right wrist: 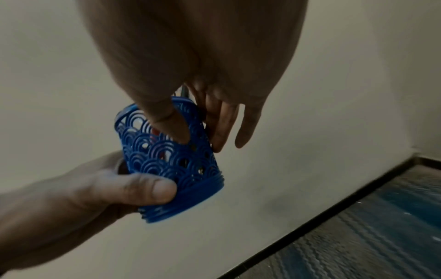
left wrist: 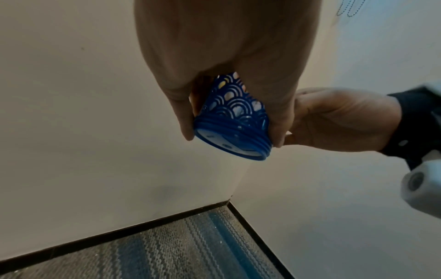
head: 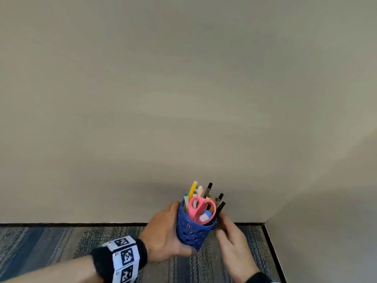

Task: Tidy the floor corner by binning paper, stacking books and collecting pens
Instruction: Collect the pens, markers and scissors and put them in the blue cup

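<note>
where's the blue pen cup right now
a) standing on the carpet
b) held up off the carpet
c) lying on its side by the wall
b: the left hand grips the blue pen cup and the right hand holds its other side; the left wrist view shows its base in the air above the carpet.

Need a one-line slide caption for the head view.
Left hand grips a blue pen holder full of pens and pink scissors, right hand pinching its side, above striped carpet by the wall.
</note>
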The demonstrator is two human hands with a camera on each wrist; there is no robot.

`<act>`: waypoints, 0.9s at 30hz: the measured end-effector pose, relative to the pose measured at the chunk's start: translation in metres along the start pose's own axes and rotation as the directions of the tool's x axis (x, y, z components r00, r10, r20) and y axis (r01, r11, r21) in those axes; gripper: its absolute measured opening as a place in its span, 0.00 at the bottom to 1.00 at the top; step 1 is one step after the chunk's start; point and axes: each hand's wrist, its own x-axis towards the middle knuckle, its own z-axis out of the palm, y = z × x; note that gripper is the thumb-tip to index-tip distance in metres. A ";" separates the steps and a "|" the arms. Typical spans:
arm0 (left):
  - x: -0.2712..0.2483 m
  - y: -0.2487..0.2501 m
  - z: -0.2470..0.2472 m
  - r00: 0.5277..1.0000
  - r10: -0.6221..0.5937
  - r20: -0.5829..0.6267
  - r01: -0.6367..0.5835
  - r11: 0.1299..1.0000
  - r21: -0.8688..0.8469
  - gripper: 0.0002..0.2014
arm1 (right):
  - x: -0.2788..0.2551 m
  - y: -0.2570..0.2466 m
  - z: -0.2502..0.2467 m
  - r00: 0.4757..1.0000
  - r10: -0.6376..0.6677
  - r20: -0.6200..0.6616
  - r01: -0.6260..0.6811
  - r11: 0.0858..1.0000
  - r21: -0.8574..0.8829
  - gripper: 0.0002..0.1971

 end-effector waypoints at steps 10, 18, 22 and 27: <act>-0.035 0.124 -0.064 0.971 -0.073 0.230 0.110 0.982 -0.154 0.50 | -0.055 -0.139 -0.091 0.943 0.195 0.269 -0.153 0.973 -0.170 0.45; -0.100 0.253 -0.166 0.941 -0.100 0.325 0.088 0.995 0.051 0.43 | -0.149 -0.296 -0.146 0.952 0.234 0.200 -0.222 0.972 -0.080 0.40; -0.126 0.325 -0.226 0.936 -0.037 0.350 -0.016 0.989 0.149 0.34 | -0.185 -0.372 -0.184 0.962 0.201 0.186 -0.182 0.977 -0.114 0.41; -0.157 0.387 -0.262 0.955 0.054 0.292 -0.084 0.992 0.091 0.29 | -0.232 -0.432 -0.216 0.983 0.174 0.059 -0.161 0.969 -0.185 0.41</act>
